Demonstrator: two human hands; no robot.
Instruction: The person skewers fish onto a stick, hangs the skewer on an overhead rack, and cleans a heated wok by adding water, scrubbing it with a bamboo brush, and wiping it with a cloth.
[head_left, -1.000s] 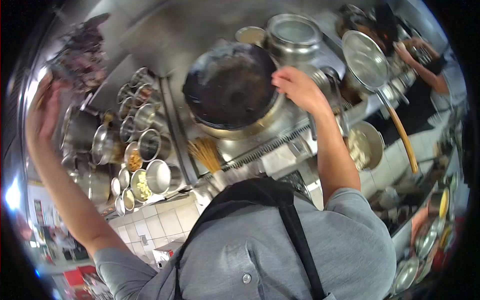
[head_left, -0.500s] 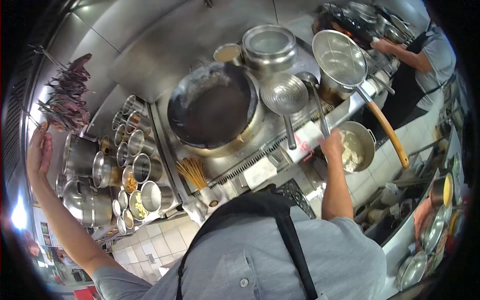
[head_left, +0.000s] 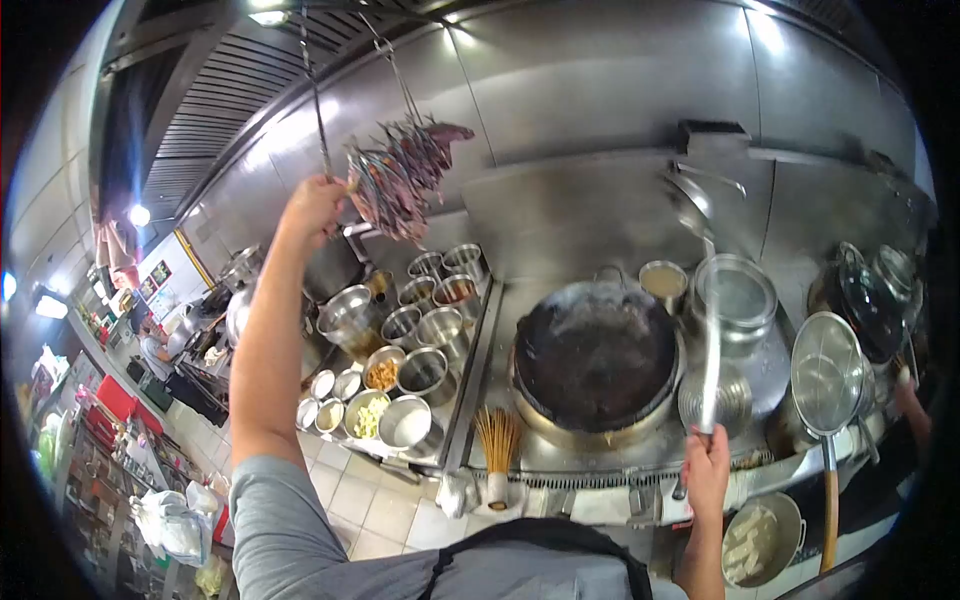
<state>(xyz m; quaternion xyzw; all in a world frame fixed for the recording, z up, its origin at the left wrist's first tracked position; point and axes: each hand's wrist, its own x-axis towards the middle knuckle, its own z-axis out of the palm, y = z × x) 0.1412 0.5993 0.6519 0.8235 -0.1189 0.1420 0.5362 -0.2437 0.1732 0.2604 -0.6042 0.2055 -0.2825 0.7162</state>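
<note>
My left hand (head_left: 318, 210) is raised, its fingers closed on the near end of a bunch of dark reddish pieces (head_left: 400, 175) threaded in a row. Their kind I cannot tell; they look like meat or fish. The bunch hangs from metal hooks (head_left: 395, 75) under the hood. In my right hand (head_left: 706, 462) is the handle of a ladle (head_left: 711, 340), held upright with its bowl high above the stove. Behind it a perforated skimmer (head_left: 714, 402) lies on the stovetop. To the left of the ladle a large black wok (head_left: 597, 357) sits on the burner.
Metal containers (head_left: 430, 372) with ingredients crowd the left side. A bamboo brush (head_left: 497, 445) stands at the stove's front. A lidded pot (head_left: 735, 298), a wood-handled strainer (head_left: 828, 375) and a pot of pale pieces in liquid (head_left: 763, 540) are on the right, near another person's hand (head_left: 910, 400).
My view has lifted and turned left. The ladle has risen from low over the stove's front to upright. My left hand has closed on the hanging bunch.
</note>
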